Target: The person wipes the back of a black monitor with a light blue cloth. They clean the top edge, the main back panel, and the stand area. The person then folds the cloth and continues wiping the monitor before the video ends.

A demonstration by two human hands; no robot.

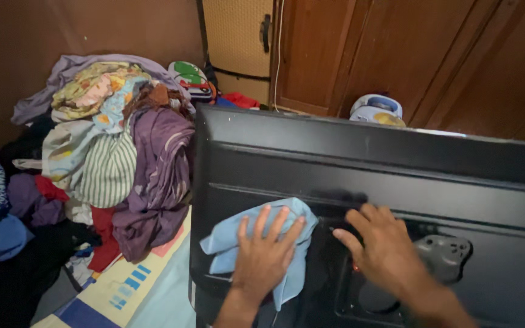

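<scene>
A large black flat-screen television (372, 158) stands with its back panel toward me, filling the right half of the view. My left hand (264, 255) presses flat, fingers spread, on a light blue cloth (238, 234) against the lower left of the panel. My right hand (381, 246) rests with fingers apart on the panel's recessed centre, beside a grey mounting bracket (445, 255). It holds nothing.
A tall heap of mixed clothes (110, 152) lies to the left against a brown wall. A patterned mat (135, 285) covers the floor below it. Wooden cupboard doors (408, 54) stand behind the television, with a round blue-and-white appliance (376, 109) at their foot.
</scene>
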